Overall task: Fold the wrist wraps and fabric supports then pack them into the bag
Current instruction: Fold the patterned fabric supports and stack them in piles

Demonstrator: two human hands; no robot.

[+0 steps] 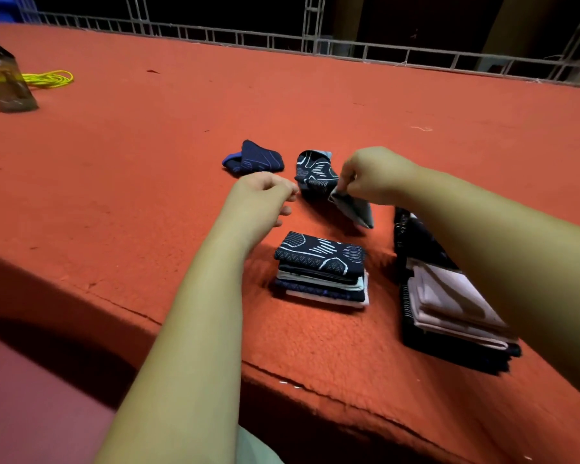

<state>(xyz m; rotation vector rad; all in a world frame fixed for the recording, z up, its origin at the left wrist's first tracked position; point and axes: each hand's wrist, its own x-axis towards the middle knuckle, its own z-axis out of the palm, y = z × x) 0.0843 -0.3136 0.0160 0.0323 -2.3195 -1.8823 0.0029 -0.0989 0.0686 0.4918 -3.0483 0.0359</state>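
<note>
A neat stack of folded wraps [322, 269] sits near the front edge of an orange felt-covered table [131, 169]. Its top piece is dark with white lines and dots, and pale and dark layers show beneath it.

Just beyond the stack, a dark wrap with white markings [315, 175] lies partly on the felt. Its grey inner side hangs down as a flap towards the stack. The right hand [375, 175] hovers beyond and slightly right of the stack and pinches this wrap at the edge, between thumb and fingertips, so that corner is lifted off the table.

The left hand [265, 195] hangs beyond the stack and to its left, just beside the held wrap but not touching it. Its fingers are loosely curled and hold nothing.

Farther beyond the stack on the left, a second loose wrap [255, 159] lies on the felt, dark with blue trim.

To the right of the stack, a larger pile of folded cloth [449, 306], pale pink over dark, is partly hidden under the right forearm.

Far to the left of the stack, a brownish bottle [5, 82] stands next to a coil of yellow cord [51, 78]. A metal railing [315, 45] runs along the far edge of the table.
</note>
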